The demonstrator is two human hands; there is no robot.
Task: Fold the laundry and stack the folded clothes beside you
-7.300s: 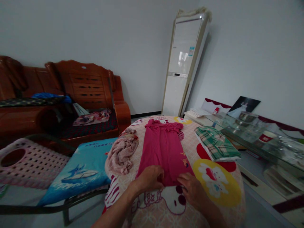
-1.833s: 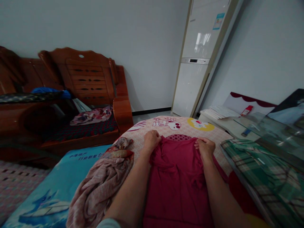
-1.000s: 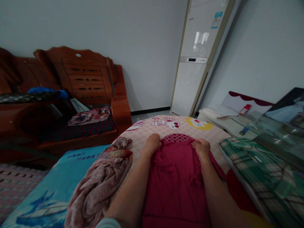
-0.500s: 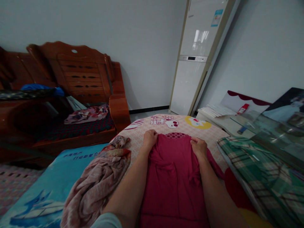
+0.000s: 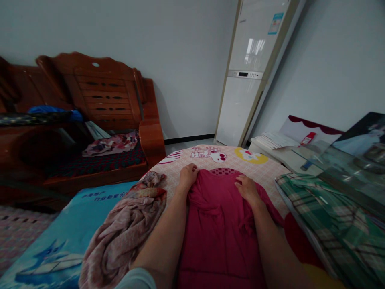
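A magenta long-sleeved shirt (image 5: 216, 224) lies spread on a patterned cloth, its neck end away from me. At its far left corner, my left hand (image 5: 189, 175) is closed, pinching the shirt's shoulder edge. On the far right part of the shirt rests my right hand (image 5: 248, 188), its fingers somewhat apart and touching the fabric without gripping it. One sleeve (image 5: 269, 206) sticks out to the right past my right forearm. Wrinkles cross the shirt's middle.
A crumpled pinkish blanket (image 5: 120, 237) lies left, over a blue printed cloth (image 5: 99, 208). Green plaid fabric (image 5: 333, 212) is folded at right beside a glass shelf (image 5: 349, 164). Beyond the patterned cloth (image 5: 192, 160) stand a wooden sofa (image 5: 105, 96) and a tall white cabinet-like appliance (image 5: 237, 108).
My right hand has let go of the shirt's far right corner and shifted slightly left and nearer over the fabric. My left hand stays at the left shoulder.
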